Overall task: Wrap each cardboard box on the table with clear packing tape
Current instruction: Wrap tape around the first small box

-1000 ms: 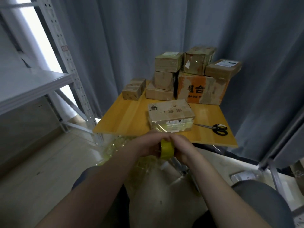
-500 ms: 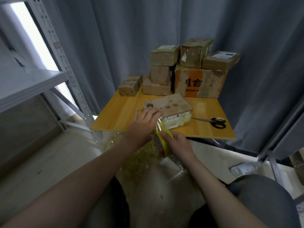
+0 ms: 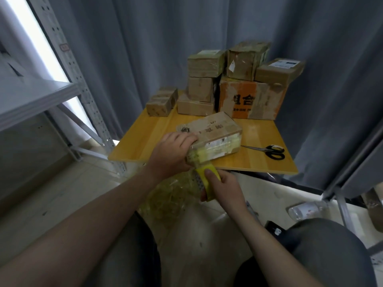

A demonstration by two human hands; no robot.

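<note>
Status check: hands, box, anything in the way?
Left hand holds the front box. Right hand grips the tape roll close to it. Scissors lie apart, nothing blocking.

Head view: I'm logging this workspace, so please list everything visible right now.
table: one, yellow wood, centre
flat box: one, brown, table's front, partly taped
stacked boxes: about seven, brown, one orange-printed, table's back
scissors: one, black-handled, table's right
tape roll: one, yellow, held before table's edge
crumpled tape: one heap, yellowish, floor below table
rack: one, grey, left
curtain: grey, behind
bottle: one, clear, floor right
left hand: holds flat box's near end
right hand: grips tape roll
</note>
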